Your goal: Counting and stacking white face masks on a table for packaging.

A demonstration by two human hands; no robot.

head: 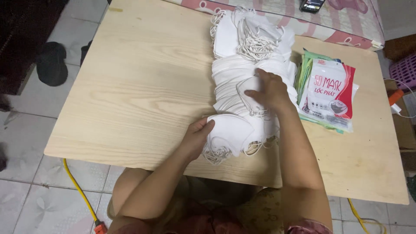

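Pale wood grain runs across the desk [143, 86], which stands on a tiled floor [26, 190]. Down its middle lies a long heap of white face masks [242, 73], their elastic loops tangled at the far end. At the near end of that heap my left hand [197, 136] cups a small bundle of masks [229, 134]; the fingers [207, 125] curl around its left edge, the thumb on top, gripping it. My right hand [271, 89] rests palm down on the middle of the heap, fingers loosely spread and bent, the fingertips pressing into the masks; whether they pinch one I cannot tell. Just right of the heap, touching its edge, sits a stack of flat printed packets [329, 93], the top one red and white, with green ones beneath. Beyond the desk a patterned pink bed [346, 26] carries a dark phone [311, 5]. A yellow cable [80, 188] crosses the floor near my knee.
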